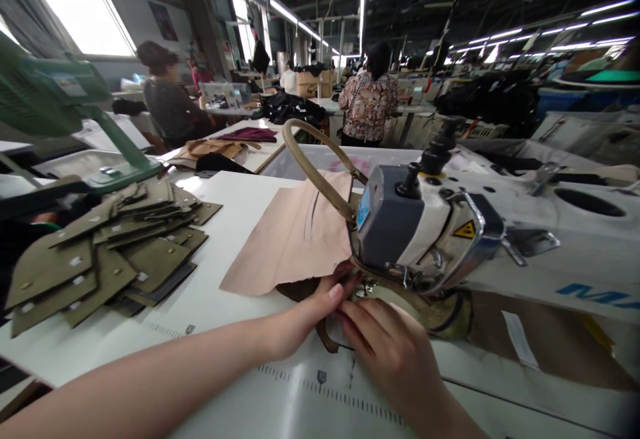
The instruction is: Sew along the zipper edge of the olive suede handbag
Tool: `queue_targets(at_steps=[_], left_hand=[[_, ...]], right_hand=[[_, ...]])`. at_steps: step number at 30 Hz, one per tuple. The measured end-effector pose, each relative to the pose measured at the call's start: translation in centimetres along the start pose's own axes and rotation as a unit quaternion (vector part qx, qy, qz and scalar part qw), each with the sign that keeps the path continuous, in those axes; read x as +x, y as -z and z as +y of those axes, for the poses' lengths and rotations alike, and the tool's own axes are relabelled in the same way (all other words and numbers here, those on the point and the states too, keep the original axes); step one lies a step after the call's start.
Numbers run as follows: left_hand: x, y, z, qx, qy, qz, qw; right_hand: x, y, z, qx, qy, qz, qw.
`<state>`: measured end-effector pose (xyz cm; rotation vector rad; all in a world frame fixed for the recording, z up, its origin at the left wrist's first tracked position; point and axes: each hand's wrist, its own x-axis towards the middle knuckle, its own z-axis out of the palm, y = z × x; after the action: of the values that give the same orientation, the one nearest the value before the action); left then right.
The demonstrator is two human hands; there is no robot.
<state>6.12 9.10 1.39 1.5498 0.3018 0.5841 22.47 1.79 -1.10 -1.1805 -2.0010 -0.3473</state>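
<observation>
My left hand (pixel 313 309) and my right hand (pixel 385 342) meet at the front of a sewing machine (pixel 425 225), fingertips pressed on an olive-brown bag piece (pixel 300 289) under the machine head. A pink-beige panel (pixel 295 232) lies over that piece, spreading left and back. A tan curved handle (pixel 313 162) arches up beside the machine head. The needle area is partly hidden by my fingers and the machine.
A fanned stack of olive cut pieces (pixel 110 252) lies at the left on the white table (pixel 240 359). A green fan (pixel 60 105) stands behind it. Other people sit and stand at tables farther back. Brown cardboard (pixel 540 339) lies at the right.
</observation>
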Motion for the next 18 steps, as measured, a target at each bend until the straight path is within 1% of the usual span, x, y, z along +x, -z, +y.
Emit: queue_targets(at_steps=[3,7,9,10,11,12,13,15,16,17,18], left_hand=[[0.2,-0.5,0.0,0.006,0.015,0.020,1.000],[0.0,-0.3,-0.6,0.015,0.016,0.027,0.999],[-0.6,-0.1,-0.7,0.064,0.026,0.036,0.997],[-1.0,0.0,-0.7,0.112,0.035,0.040,0.992],[-1.4,0.0,-0.7,0.168,0.045,0.054,0.983],[-1.9,0.1,-0.9,0.231,0.038,0.072,0.970],[-2.4,0.3,-1.4,0.306,0.015,0.071,0.949],[-3.0,1.3,-3.3,0.430,-0.007,0.139,0.892],[-3.0,2.1,-4.6,0.471,-0.027,0.176,0.864],[-2.8,3.1,-6.1,0.491,-0.050,0.213,0.843],[-2.4,4.1,-7.6,0.493,-0.080,0.225,0.836]], right_hand=[[-0.1,0.0,0.2,0.002,0.020,-0.003,1.000],[0.4,-0.4,0.3,-0.014,0.017,0.012,1.000],[0.8,-0.2,0.0,-0.017,0.011,0.028,0.999],[1.0,0.2,-0.4,-0.020,0.004,0.034,0.999],[1.0,0.9,-0.8,-0.020,0.002,0.032,0.999],[1.0,1.9,-1.2,-0.026,0.006,0.031,0.999],[0.9,3.1,-1.7,-0.044,0.014,0.036,0.998],[0.6,5.9,-2.1,-0.093,0.023,0.063,0.993],[0.3,7.6,-2.0,-0.123,0.010,0.087,0.989],[0.1,9.3,-1.6,-0.153,-0.026,0.122,0.980],[-0.2,11.2,-0.8,-0.181,-0.087,0.168,0.965]])
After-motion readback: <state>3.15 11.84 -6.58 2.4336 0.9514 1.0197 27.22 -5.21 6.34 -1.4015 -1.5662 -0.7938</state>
